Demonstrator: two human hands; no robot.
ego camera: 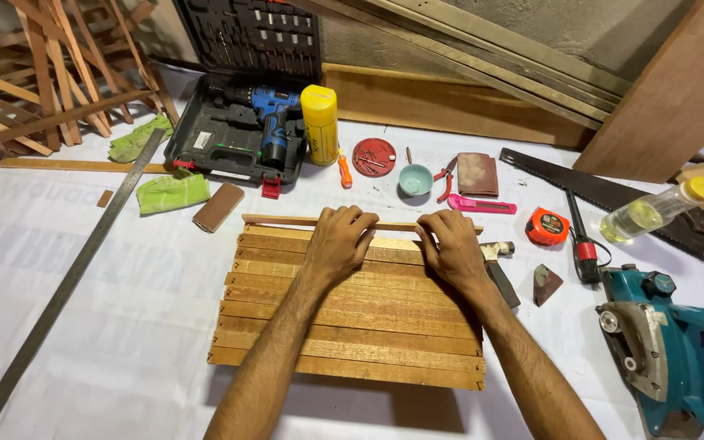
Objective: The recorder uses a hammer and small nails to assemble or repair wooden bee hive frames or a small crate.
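Observation:
A slatted wooden panel (pixel 352 326) made of several overlapping brown strips lies on the white sheet in front of me. Along its far edge lies a thin wooden strip (pixel 287 220). My left hand (pixel 341 241) rests palm down on the far slats, fingers curled over that strip. My right hand (pixel 452 243) does the same a little to the right, fingers gripping the strip's right part. Both forearms stretch across the panel.
A long steel ruler (pixel 67 281) lies at the left. Behind the panel are a drill case (pixel 234 134), yellow bottle (pixel 320 122), red lid with screws (pixel 374 156), small bowl (pixel 415 179), pink cutter (pixel 482 205), tape measure (pixel 547 226), hand saw (pixel 605 194). A teal power planer (pixel 678 350) sits at the right.

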